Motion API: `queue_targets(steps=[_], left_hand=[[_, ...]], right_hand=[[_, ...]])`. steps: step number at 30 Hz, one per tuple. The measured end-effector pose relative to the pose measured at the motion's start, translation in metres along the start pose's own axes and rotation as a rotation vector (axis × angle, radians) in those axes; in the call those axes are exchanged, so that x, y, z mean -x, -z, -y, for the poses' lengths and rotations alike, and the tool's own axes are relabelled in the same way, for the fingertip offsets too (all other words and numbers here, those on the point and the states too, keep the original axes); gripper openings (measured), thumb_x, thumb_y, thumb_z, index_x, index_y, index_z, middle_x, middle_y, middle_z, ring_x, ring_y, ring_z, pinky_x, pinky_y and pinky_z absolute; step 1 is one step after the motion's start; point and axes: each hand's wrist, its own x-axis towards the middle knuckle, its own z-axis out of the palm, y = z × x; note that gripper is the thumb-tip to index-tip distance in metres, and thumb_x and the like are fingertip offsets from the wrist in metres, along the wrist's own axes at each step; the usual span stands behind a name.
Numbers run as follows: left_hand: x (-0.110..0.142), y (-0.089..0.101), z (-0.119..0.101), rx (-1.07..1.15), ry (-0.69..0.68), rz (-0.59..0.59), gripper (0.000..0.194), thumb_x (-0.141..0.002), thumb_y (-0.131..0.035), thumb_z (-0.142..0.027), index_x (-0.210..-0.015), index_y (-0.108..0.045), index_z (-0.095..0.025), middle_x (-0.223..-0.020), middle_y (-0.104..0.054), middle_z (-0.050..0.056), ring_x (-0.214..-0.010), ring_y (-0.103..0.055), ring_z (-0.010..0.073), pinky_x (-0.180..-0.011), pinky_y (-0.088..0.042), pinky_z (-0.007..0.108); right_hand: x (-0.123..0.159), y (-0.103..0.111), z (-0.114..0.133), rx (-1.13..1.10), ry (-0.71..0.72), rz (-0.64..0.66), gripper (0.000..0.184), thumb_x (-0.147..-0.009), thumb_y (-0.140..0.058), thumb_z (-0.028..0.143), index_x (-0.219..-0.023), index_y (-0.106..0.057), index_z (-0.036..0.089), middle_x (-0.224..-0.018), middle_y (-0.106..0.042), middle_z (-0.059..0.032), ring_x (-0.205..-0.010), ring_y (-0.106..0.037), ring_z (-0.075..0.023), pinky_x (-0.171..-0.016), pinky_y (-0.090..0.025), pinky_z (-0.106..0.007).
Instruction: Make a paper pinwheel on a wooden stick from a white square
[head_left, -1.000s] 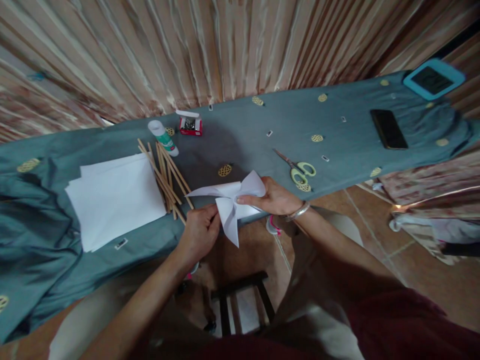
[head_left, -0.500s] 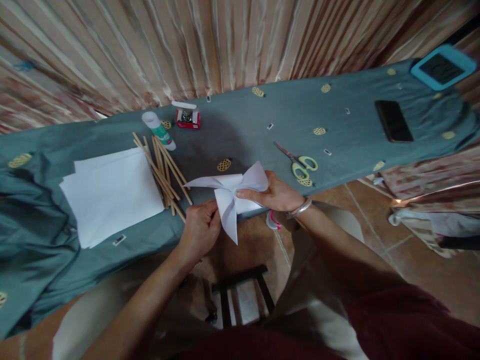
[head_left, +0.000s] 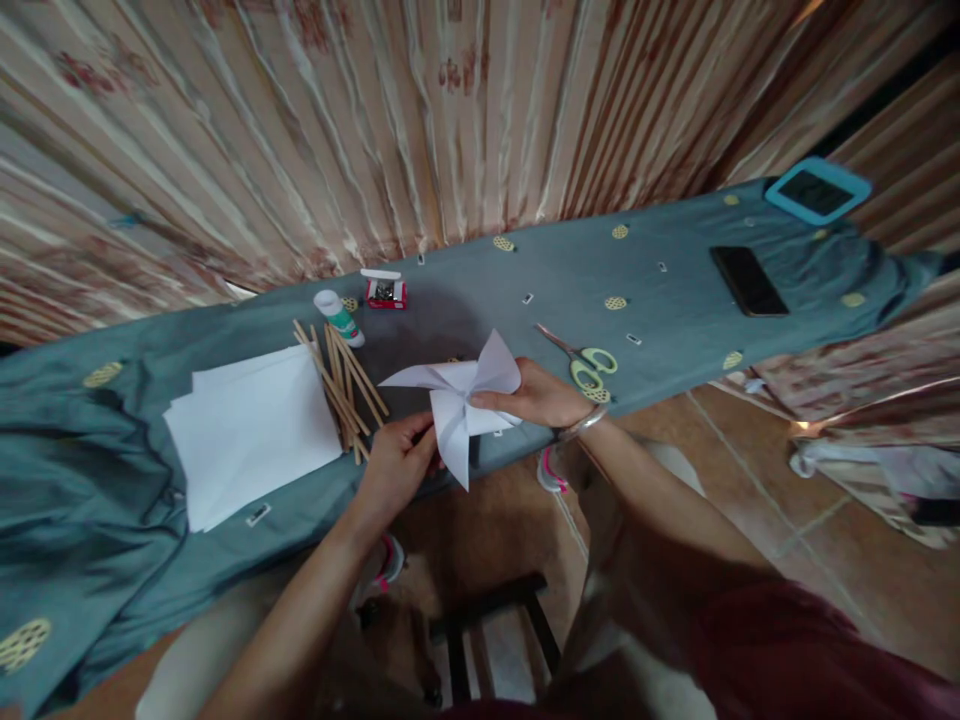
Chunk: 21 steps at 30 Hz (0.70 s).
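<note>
Over cloth's [head_left: 461, 275] nr edge: 1 white pinwheel [head_left: 450, 378], R hand [head_left: 547, 395] grasping it, thumb nr ctr. L hand [head_left: 397, 460] at its lower L edge, fingers curled, can't tell what they grip. Also on cloth: sticks [head_left: 346, 399], paper [head_left: 255, 440], glue [head_left: 341, 320] to L; scissors [head_left: 575, 353] to R.

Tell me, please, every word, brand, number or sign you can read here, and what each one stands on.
No text can be read.
Glue stick: marks on the green label, too blurred to read.
Red box: pale mark on its front, too small.
Blue-framed screen: too dark and blurred.
White patches on the cloth: dark marks, too small.
Folded paper: no writing visible.
</note>
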Motion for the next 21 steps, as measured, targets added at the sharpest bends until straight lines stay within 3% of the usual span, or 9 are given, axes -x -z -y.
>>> queue_targets(steps=[4, 8, 13, 21], left_hand=[[0.002, 0.004, -0.006, 0.104, 0.062, 0.006, 0.029, -0.073, -0.058, -0.043, -0.065, -0.065, -0.015, -0.047, -0.058, -0.001, -0.042, -0.05, 0.0111, -0.044, -0.041, 0.02], [0.001, 0.005, -0.006, 0.186, 0.118, -0.028, 0.035, -0.065, -0.068, -0.046, -0.077, -0.071, -0.014, -0.051, -0.061, 0.0, -0.042, -0.053, 0.0122, -0.04, -0.041, 0.021], [-0.001, 0.005, -0.003, 0.249, 0.157, -0.08, 0.04, -0.056, -0.077, -0.048, -0.077, -0.072, -0.014, -0.059, -0.067, 0.002, -0.042, -0.055, 0.0116, -0.039, -0.042, 0.022], [-0.002, 0.005, -0.001, 0.261, 0.165, -0.124, 0.045, -0.055, -0.078, -0.048, -0.082, -0.073, -0.013, -0.06, -0.068, 0.001, -0.038, -0.052, 0.0097, -0.035, -0.039, 0.02]], right_hand=[[-0.003, 0.01, -0.001, -0.027, -0.006, -0.021, 0.038, -0.078, -0.063, 0.05, -0.076, -0.063, 0.013, -0.067, -0.06, -0.0017, -0.061, -0.052, -0.0132, -0.055, -0.043, -0.024], [-0.005, 0.019, 0.001, -0.076, -0.043, -0.045, 0.037, -0.077, -0.066, 0.049, -0.083, -0.067, 0.013, -0.072, -0.064, -0.0028, -0.063, -0.055, -0.0138, -0.057, -0.044, -0.025], [-0.007, 0.025, -0.002, -0.147, -0.071, -0.056, 0.032, -0.075, -0.068, 0.043, -0.081, -0.067, 0.011, -0.07, -0.064, -0.0019, -0.062, -0.054, -0.0124, -0.056, -0.044, -0.024], [-0.008, 0.028, -0.005, -0.188, -0.069, -0.043, 0.033, -0.073, -0.069, 0.045, -0.08, -0.067, 0.013, -0.073, -0.066, -0.0017, -0.066, -0.056, -0.0128, -0.06, -0.045, -0.025]])
